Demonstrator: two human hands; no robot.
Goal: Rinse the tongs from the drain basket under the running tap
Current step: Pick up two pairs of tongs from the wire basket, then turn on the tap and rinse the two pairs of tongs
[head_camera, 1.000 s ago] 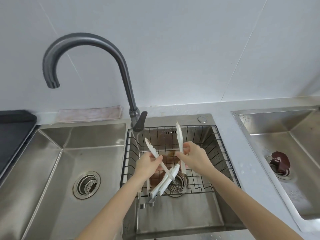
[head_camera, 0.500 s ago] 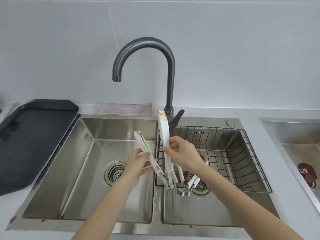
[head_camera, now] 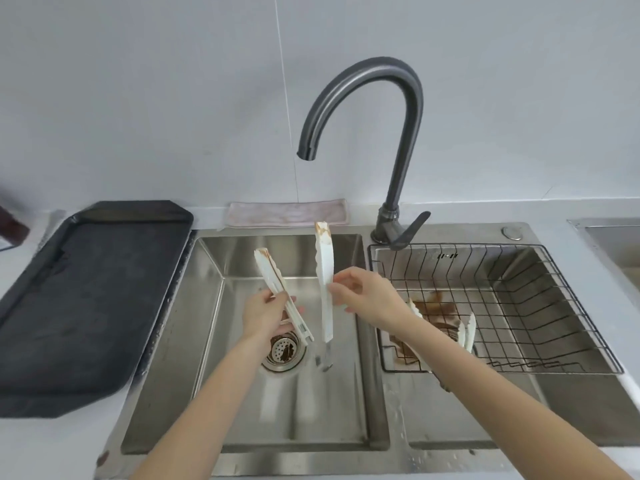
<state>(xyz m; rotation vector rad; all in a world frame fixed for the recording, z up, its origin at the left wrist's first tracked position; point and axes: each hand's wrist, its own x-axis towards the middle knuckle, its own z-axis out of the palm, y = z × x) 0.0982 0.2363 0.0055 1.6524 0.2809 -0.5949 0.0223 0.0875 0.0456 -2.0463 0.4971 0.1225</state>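
Observation:
White tongs (head_camera: 325, 271) with brown-stained tips stand upright over the left sink basin (head_camera: 214, 341), their arms spread and the metal hinge end down. My left hand (head_camera: 266, 317) grips the left arm of the tongs. The right arm is pinched by my right hand (head_camera: 363, 299). The grey gooseneck tap (head_camera: 398, 109) has its spout over this basin, above the tongs; I see no water stream. The black wire drain basket (head_camera: 485, 245) sits in the right basin with another white pair of tongs (head_camera: 465, 332) and brown residue in it.
A dark tray (head_camera: 86, 299) lies on the counter to the left. A folded pink cloth (head_camera: 287, 213) rests behind the basin. The tap lever (head_camera: 408, 230) is at the tap base. A round drain strainer (head_camera: 284, 351) sits under my left hand. A second sink begins at the far right.
Both hands carried the tongs left, from above the drain basket to over the left basin under the spout. The tongs' arms have spread wider.

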